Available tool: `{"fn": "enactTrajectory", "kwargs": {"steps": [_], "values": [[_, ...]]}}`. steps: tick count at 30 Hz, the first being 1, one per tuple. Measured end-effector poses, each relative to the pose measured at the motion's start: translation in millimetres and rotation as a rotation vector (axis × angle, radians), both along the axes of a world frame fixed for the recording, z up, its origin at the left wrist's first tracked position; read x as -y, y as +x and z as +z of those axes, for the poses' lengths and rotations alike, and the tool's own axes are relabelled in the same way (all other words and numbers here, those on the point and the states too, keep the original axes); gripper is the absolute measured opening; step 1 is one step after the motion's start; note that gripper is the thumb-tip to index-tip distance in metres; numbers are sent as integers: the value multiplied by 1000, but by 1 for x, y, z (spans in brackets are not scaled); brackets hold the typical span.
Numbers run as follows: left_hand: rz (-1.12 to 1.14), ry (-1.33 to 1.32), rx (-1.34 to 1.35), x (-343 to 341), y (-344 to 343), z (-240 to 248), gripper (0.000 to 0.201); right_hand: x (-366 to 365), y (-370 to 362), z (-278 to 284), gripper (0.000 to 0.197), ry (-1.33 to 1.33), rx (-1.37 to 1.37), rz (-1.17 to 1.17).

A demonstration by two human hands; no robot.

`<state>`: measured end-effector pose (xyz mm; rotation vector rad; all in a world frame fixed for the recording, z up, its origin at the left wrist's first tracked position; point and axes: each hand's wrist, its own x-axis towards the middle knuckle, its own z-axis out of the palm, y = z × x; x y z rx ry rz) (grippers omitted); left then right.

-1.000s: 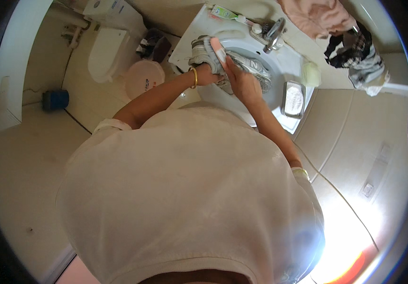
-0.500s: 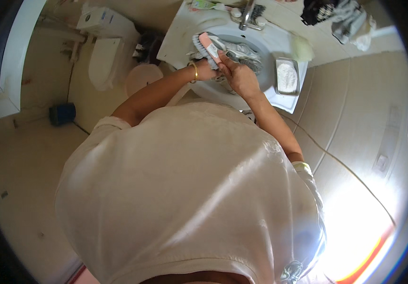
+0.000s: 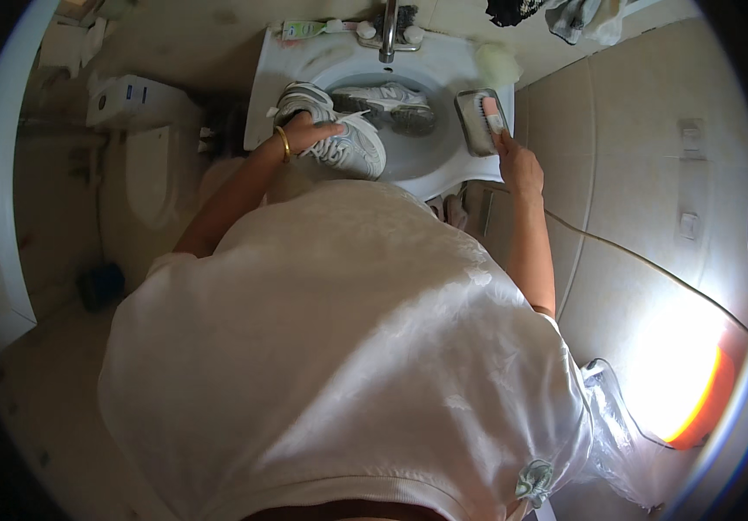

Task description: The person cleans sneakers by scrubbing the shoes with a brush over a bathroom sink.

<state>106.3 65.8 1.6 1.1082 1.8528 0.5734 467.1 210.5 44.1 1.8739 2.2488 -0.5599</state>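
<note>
My left hand (image 3: 306, 133) is closed on a white and grey sneaker (image 3: 358, 149), gripping it around its opening and tongue over the near left side of the sink (image 3: 263, 91). A matching sneaker (image 3: 396, 106) lies on its side in the basin. My right hand (image 3: 522, 167) holds a scrub brush (image 3: 491, 108) with a pink back. Its bristles are down at a metal tray (image 3: 463, 111) on the sink's right edge. White powder in the tray is mostly hidden by the brush.
A tap (image 3: 389, 35) stands at the back of the sink, with a green tube (image 3: 304, 29) to its left and a pale yellow-green bag (image 3: 499, 64) at right. A toilet (image 3: 150, 165) stands left. A bright orange-rimmed lamp (image 3: 711, 399) and a cable (image 3: 643, 259) are at right.
The brush has gone from over the left side of the sink to the tray at right, with my right hand. My left hand now shows the sneaker it holds. The view has shifted.
</note>
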Motion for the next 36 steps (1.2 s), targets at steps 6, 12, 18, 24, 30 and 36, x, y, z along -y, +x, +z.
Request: {"fn": "enactTrajectory", "kwargs": {"steps": [6, 12, 18, 24, 30, 36], "values": [[-106, -94, -74, -19, -7, -4, 61, -10, -6, -22, 45, -57, 63, 48], [2, 105, -131, -8, -10, -7, 48, -9, 18, -26, 46, 1, -275, -16], [-115, 167, -83, -16, -17, -16, 39, 37, 4, 9, 27, -812, -1014, -503], [-89, 196, 62, -17, -11, -20, 30, 67, -56, -5, 23, -1236, -1197, -416], [161, 14, 270, -10, -13, -33, 23, 58, -131, -25, 41, -930, -869, 4], [187, 202, 642, 11, -17, -68, 19, 66, -172, -17, 43, -323, -510, 574]]}}
